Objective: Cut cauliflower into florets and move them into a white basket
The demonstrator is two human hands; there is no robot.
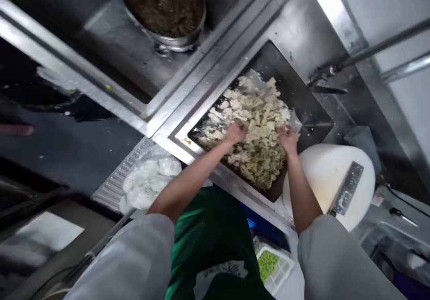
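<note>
Pale cauliflower pieces [255, 125] fill much of a dark sink basin [316, 134] set in the steel counter. Over the left part of the heap is my left hand [236, 132], its fingers curled down at the pieces; what they hold, if anything, is too small to tell. At the heap's right edge, my right hand [288, 138] has its fingers bent together beside a piece of clear plastic [295, 122]. Whether it grips the plastic or a cauliflower piece is unclear.
Right of the basin, a cleaver [349, 188] lies on a round white board [322, 163]. A tap [324, 83] stands behind. At the upper left, a metal pot [178, 44] holds brown food. Wrapped white bundles [151, 179] sit at left; a white basket [285, 266] holds green pieces below.
</note>
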